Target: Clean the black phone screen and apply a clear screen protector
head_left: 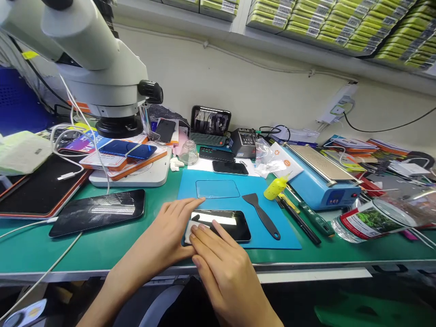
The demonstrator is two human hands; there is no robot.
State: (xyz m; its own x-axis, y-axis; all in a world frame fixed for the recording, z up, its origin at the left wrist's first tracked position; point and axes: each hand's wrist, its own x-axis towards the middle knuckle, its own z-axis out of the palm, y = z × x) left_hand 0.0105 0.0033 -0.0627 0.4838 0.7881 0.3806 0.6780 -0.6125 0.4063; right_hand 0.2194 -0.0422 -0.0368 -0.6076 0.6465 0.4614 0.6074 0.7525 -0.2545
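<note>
Head view: wiping step, I judge — right hand (225, 263) presses a white pad (189, 232) flat-fingered onto the phone (225, 225) (on the blue mat (272, 236), worktop front); left hand (170, 231) steadies its end, fingers spread. Next needs even strokes.

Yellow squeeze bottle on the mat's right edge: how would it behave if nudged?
The yellow bottle already lies tilted on the blue mat, so no tipping; its rounded body would probably roll. It looks small, plastic, likely light.
</note>
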